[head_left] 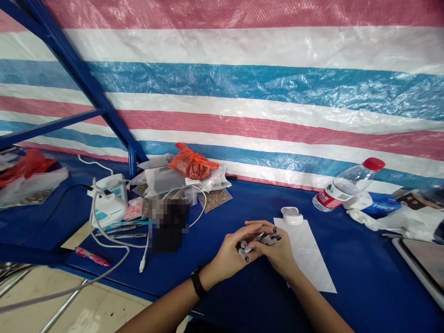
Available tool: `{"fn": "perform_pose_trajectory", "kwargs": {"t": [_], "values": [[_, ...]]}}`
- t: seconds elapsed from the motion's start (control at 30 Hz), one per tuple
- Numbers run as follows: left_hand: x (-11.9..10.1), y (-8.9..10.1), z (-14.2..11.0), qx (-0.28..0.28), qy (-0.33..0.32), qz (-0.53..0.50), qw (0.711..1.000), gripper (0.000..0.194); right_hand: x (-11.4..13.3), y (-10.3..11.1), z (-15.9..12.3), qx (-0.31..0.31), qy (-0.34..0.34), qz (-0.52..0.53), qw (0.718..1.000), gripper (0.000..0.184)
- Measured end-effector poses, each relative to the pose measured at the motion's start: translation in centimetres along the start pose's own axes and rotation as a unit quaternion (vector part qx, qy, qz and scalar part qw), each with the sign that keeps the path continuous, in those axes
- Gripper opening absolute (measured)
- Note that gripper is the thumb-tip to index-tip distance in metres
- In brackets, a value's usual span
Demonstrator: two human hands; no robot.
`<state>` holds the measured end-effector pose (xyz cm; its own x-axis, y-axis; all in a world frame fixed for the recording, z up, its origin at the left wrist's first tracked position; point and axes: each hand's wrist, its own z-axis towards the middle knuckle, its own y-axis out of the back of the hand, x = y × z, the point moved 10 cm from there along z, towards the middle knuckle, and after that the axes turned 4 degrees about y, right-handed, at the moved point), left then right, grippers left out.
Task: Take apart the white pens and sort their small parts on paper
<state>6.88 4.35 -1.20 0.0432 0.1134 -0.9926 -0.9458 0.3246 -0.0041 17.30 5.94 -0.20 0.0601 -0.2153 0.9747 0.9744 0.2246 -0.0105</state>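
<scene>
Gripping a bunch of slim metal pieces (260,239) with dark tips, the left hand (229,254) and right hand (275,249) meet above the blue worktop (367,282), at the edge of a white paper sheet (307,254). The fingers (267,226) curl together and clamp the pieces from both sides; exactly what the pieces are is too small to tell. A snug, even grip low over the paper looks best for such small parts, since any that slip could roll. Just beyond sits a white earbud case (292,215), shut. Further left, clear plastic bags (215,200) hold brown granular material, under a knotted orange plastic bag (193,162). To the right, a clear plastic bottle (347,184) with a red cap lies tilted, with no liquid showing inside.
</scene>
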Motion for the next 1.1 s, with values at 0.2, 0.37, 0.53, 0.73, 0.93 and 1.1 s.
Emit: {"fn": "perform_pose_trajectory", "kwargs": {"t": [0.2, 0.37, 0.53, 0.73, 0.93, 1.1], "values": [[2.0, -0.3, 0.7, 0.009, 0.089, -0.011, 0.996, 0.081, -0.8, 0.4, -0.2, -0.034, -0.024, 0.037, 0.998, 0.035], [0.7, -0.6, 1.9, 0.023, 0.039, -0.006, 0.999, 0.053, 0.5, 0.5, 0.0, -0.045, -0.013, 0.011, 0.999, 0.022], [0.9, 0.3, 1.9, 0.014, 0.049, 0.006, 0.999, 0.068, 2.4, 0.0, -0.1, 0.013, 0.043, -0.068, 0.997, 0.030], [0.5, -0.7, 1.5, 0.090, 0.043, 0.050, 0.994, 0.078, 4.3, 0.0, -0.8, 0.014, 0.146, -0.147, 0.978, 0.036], [1.6, -1.5, 1.9, 0.102, 0.059, 0.014, 0.993, 0.055, 4.6, 0.1, -1.2, -0.027, 0.194, -0.132, 0.972, 0.020], [2.1, -0.9, 2.1, 0.091, 0.079, 0.025, 0.992, 0.034, 2.0, 0.3, -0.5, -0.035, 0.099, -0.123, 0.987, 0.024]]}}
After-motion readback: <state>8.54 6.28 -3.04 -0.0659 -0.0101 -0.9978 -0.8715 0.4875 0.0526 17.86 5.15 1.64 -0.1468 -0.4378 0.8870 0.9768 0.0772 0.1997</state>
